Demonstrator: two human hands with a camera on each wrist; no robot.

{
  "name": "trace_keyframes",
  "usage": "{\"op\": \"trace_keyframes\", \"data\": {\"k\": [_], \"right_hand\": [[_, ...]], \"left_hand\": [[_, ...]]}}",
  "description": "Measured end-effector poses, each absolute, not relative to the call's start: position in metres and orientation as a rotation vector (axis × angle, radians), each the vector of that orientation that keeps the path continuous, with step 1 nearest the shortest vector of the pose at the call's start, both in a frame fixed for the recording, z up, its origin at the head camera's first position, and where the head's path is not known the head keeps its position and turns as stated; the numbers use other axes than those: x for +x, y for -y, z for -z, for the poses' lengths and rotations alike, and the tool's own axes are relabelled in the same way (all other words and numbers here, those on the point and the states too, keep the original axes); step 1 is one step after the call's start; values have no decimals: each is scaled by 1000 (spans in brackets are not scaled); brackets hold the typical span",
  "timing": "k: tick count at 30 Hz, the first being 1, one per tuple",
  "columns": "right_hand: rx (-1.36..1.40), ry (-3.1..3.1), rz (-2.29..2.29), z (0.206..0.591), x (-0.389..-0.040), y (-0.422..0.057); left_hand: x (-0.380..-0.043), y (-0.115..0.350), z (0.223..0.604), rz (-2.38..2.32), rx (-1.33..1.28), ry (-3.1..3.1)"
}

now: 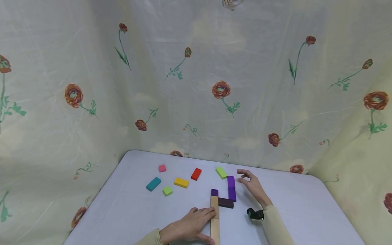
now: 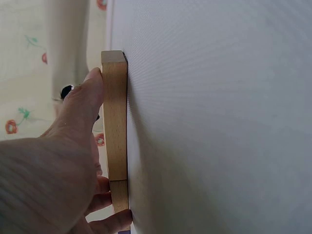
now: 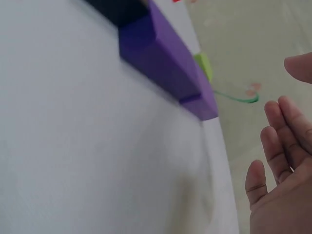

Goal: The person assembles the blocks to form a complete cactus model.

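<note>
wooden blocks (image 1: 215, 225) touch the spread left hand (image 1: 192, 224), the wide right hand (image 1: 252, 185) near purple blocks (image 1: 231, 190).

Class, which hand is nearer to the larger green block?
The right hand: it is just right of the larger green block. The left hand is further off, touching the pale wooden blocks nearer the person.

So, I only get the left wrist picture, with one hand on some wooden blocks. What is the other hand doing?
Observer: The right hand holds nothing; its fingertips are just right of two purple blocks.
Visitor: Any brighter colours about?
Observer: Yes, in the head view a red block, a yellow block and a teal block lie left of the wooden blocks.
Visitor: And on their right?
Observer: A dark block lies crosswise near their far end.
</note>
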State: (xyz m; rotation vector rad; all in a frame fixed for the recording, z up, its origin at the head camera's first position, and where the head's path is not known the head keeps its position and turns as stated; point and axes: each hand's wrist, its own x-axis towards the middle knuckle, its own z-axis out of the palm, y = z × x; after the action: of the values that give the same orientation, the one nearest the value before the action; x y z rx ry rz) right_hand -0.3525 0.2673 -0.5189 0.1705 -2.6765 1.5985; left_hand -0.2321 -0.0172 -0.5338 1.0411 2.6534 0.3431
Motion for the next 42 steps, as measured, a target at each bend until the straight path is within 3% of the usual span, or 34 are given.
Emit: {"op": "trace_keyframes", "data": {"k": [22,42], "right_hand": [[54,2549,-1847,560,-333,-257],[134,2678,-1763,564,-333,-256]], "left_hand": [[-232,21,535,-362,1067,-2662],[-240,16,535,-385,1074,-2631]]}}
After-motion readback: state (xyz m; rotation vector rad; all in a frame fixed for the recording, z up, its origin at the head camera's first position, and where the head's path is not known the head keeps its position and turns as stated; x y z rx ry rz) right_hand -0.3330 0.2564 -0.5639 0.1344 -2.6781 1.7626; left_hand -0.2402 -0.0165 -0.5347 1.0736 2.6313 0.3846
